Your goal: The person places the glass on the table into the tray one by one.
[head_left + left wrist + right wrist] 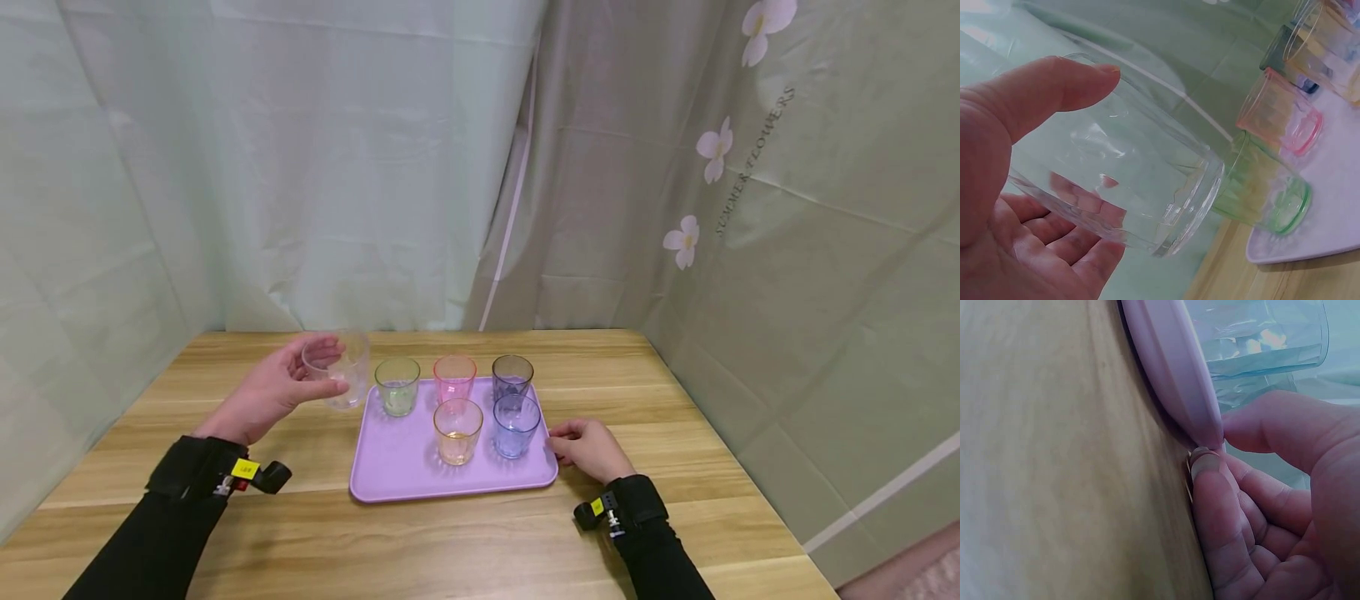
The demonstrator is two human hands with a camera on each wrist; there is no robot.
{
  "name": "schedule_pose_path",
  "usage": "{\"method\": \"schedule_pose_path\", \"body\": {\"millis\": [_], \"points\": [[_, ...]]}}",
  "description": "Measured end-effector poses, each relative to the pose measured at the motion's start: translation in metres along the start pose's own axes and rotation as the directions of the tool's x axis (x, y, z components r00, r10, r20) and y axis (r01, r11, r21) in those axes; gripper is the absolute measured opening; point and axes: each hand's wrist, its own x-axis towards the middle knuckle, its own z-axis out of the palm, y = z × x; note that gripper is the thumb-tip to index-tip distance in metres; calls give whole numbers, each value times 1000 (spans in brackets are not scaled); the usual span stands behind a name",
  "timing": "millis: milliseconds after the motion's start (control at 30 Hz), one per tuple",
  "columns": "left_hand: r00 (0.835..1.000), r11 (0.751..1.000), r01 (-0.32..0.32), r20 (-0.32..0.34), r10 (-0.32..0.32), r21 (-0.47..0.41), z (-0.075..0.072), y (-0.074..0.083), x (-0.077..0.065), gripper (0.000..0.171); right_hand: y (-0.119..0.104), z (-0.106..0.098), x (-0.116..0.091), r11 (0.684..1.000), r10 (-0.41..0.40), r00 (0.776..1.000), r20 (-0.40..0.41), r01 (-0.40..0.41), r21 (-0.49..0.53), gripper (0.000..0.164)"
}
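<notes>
A clear glass is gripped in my left hand, thumb on one side and fingers on the other, left of the purple tray. In the left wrist view the clear glass is tilted, its thick base toward the tray. My right hand pinches the tray's right edge; the right wrist view shows thumb and fingers at the tray rim. On the tray stand a green glass, a pink glass, a dark grey glass, an amber glass and a blue glass.
The tray lies on a wooden table. Pale curtains hang right behind the table's far edge and along both sides. The green glass stands nearest the left hand, at the tray's back left corner.
</notes>
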Motion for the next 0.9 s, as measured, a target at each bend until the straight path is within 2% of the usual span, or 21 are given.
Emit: {"method": "schedule_pose_path", "body": {"millis": [200,533,900], "points": [[1000,1000,-30,10,30,4,5,3,-3,88,2,0,1,1000,1,1000,-4,-1,-2,23],[999,1000,-26,25,25,17,9,9,-6,90,5,0,4,1000,-6,1000,0,6,8,21],[998,997,-51,45,53,-56,15,15,-8,88,4,0,2,1000,-11,1000,-7,11,-1,21]]}}
